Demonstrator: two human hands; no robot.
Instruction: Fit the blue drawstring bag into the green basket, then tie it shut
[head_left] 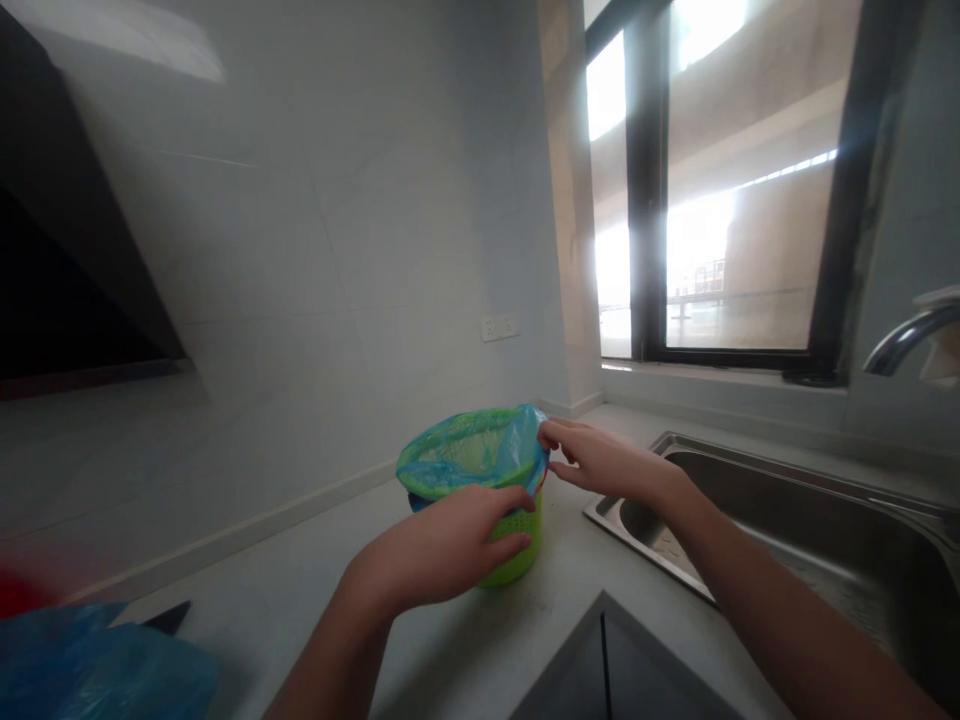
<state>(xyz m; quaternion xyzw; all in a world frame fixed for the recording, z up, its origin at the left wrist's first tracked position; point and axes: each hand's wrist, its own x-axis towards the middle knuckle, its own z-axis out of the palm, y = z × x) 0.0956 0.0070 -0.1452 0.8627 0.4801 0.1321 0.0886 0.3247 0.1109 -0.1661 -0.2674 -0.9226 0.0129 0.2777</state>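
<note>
A light green perforated plastic basket (pixel 517 570) stands on the counter, lined with a translucent blue plastic bag (pixel 517 445) folded over its rim. With bent fingers, my right hand (pixel 589 455) pinches the bag's edge at the right side of the rim. A bit of red string (pixel 541 482) shows just below that grip. My left hand (pixel 469 535) lies against the basket's near side, just under the rim. Its thumb and the finger above it are stretched out and apart; its other fingers are hidden.
A steel sink (pixel 675 445) with a faucet (pixel 911 335) is on the right. A grey panel with a dark slot (pixel 592 660) lies at the near edge. More blue plastic (pixel 112 665) and a blurred red thing (pixel 30 580) are at lower left. Behind are a wall socket (pixel 500 328) and a window.
</note>
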